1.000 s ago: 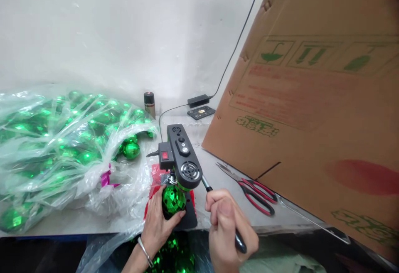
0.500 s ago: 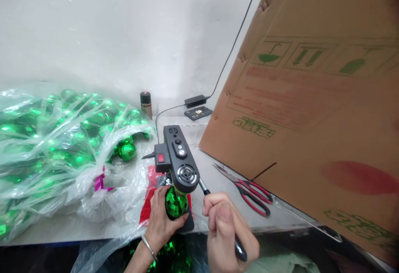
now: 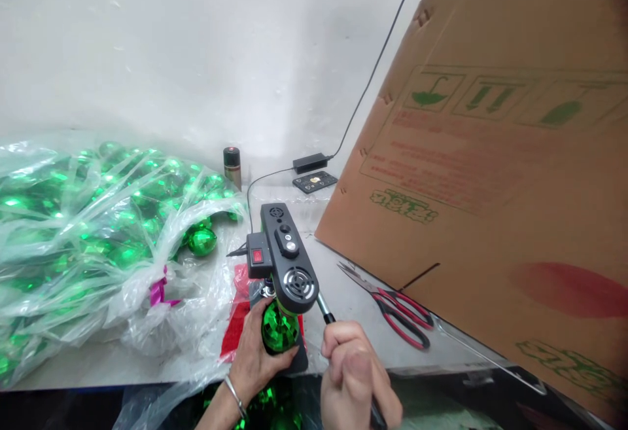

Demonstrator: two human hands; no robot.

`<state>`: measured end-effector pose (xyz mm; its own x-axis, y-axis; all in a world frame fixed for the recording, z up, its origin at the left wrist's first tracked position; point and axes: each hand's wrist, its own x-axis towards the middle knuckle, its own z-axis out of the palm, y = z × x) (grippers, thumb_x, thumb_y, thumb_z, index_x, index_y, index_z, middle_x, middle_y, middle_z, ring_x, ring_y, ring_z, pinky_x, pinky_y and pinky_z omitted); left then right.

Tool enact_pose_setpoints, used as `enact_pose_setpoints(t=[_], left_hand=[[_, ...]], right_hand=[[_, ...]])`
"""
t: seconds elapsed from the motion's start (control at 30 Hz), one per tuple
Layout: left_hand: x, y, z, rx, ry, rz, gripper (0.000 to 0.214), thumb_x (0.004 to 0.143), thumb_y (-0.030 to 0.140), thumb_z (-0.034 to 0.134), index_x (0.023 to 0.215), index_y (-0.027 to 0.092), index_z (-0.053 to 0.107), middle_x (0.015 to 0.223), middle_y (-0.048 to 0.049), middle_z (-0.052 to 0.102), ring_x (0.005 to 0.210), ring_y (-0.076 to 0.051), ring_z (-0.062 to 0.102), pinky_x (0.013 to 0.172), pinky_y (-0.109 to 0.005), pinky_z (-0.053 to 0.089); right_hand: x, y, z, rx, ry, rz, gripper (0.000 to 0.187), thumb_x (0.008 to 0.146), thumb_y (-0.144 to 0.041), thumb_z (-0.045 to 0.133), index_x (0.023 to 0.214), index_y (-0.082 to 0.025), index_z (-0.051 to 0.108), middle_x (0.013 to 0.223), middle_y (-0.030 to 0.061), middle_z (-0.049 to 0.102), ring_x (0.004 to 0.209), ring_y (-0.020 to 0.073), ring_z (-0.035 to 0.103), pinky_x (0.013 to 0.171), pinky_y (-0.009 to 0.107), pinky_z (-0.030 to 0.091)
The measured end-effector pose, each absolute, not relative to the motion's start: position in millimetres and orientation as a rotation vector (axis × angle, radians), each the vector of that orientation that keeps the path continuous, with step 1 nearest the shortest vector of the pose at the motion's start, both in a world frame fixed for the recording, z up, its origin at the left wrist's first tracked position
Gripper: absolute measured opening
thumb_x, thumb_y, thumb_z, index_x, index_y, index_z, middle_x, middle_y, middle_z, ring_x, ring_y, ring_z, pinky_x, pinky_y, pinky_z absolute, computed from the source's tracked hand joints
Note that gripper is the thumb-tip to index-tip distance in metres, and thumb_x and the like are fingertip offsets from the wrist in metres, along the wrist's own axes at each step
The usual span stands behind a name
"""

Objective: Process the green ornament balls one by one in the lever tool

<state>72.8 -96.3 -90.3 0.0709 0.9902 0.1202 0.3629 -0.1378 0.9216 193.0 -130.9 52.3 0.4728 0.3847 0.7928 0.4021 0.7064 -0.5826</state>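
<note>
A shiny green faceted ball ornament (image 3: 280, 329) sits under the front end of a black tabletop machine (image 3: 289, 256), with my left hand (image 3: 256, 345) wrapped round its left side and underside. My right hand (image 3: 354, 371) is closed in a fist around the black-gripped metal lever (image 3: 324, 307) that comes out of the machine's right side. The ball's top is hidden beneath the machine head. A box with a red switch (image 3: 258, 256) is fixed to the machine's left side, and red material (image 3: 237, 328) lies around its base.
A clear plastic bag (image 3: 112, 220) full of green balls covers the left of the table, one loose ball (image 3: 203, 242) at its mouth. Red-handled scissors (image 3: 402, 315) lie right, before a large cardboard box (image 3: 481, 175). Behind stand a small bottle (image 3: 232, 167), a phone (image 3: 314, 182) and a power adapter (image 3: 311, 162).
The view has shifted slightly, so everything sits a little lower in it. My right hand and the lever end are slightly lower; my left hand keeps its hold on the ball.
</note>
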Motion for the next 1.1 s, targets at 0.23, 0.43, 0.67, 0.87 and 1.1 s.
enact_pose_setpoints(t=[0.23, 0.43, 0.67, 0.87, 1.1], left_hand=[[73, -96, -95, 1.672, 1.379, 1.121, 0.086, 0.064, 0.031, 0.098, 0.145, 0.02, 0.07, 0.129, -0.0129, 0.082, 0.119, -0.04, 0.08, 0.111, -0.063, 0.066], [75, -96, -103, 1.699, 1.356, 1.177, 0.087, 0.065, 0.03, 0.097, 0.146, 0.019, 0.069, 0.133, -0.0156, 0.081, 0.124, -0.042, 0.079, 0.112, -0.065, 0.066], [74, -96, -101, 1.725, 1.36, 1.168, 0.087, 0.065, 0.03, 0.097, 0.147, 0.017, 0.069, 0.135, -0.0176, 0.082, 0.126, -0.043, 0.08, 0.112, -0.066, 0.066], [75, -97, -98, 1.715, 1.391, 1.158, 0.085, 0.064, 0.03, 0.097, 0.145, 0.017, 0.071, 0.131, -0.0166, 0.083, 0.122, -0.043, 0.082, 0.11, -0.065, 0.068], [77, -96, -92, 1.668, 1.389, 1.138, 0.083, 0.064, 0.032, 0.095, 0.143, 0.017, 0.072, 0.133, -0.0174, 0.083, 0.125, -0.044, 0.08, 0.112, -0.067, 0.066]], right_hand=[[189, -127, 59, -0.825, -1.069, -0.061, 0.056, 0.12, -0.023, 0.051, 0.064, -0.022, 0.041, 0.056, -0.007, 0.041, 0.053, 0.0083, 0.049, 0.05, 0.024, 0.035], [190, -127, 53, -0.838, -1.077, -0.034, 0.057, 0.121, -0.023, 0.048, 0.064, -0.021, 0.044, 0.06, -0.0055, 0.047, 0.055, 0.008, 0.049, 0.05, 0.026, 0.035], [192, -132, 36, -0.821, -1.036, 0.0, 0.051, 0.118, -0.019, 0.047, 0.067, -0.021, 0.051, 0.064, -0.0042, 0.054, 0.055, 0.0088, 0.05, 0.054, 0.027, 0.035], [195, -134, 30, -0.89, -1.044, -0.013, 0.055, 0.118, -0.028, 0.053, 0.064, -0.022, 0.05, 0.062, -0.004, 0.053, 0.052, 0.0091, 0.049, 0.051, 0.026, 0.035], [190, -130, 39, -0.876, -0.972, -0.021, 0.057, 0.116, -0.022, 0.056, 0.06, -0.023, 0.045, 0.054, -0.006, 0.042, 0.05, 0.0105, 0.048, 0.05, 0.026, 0.034]])
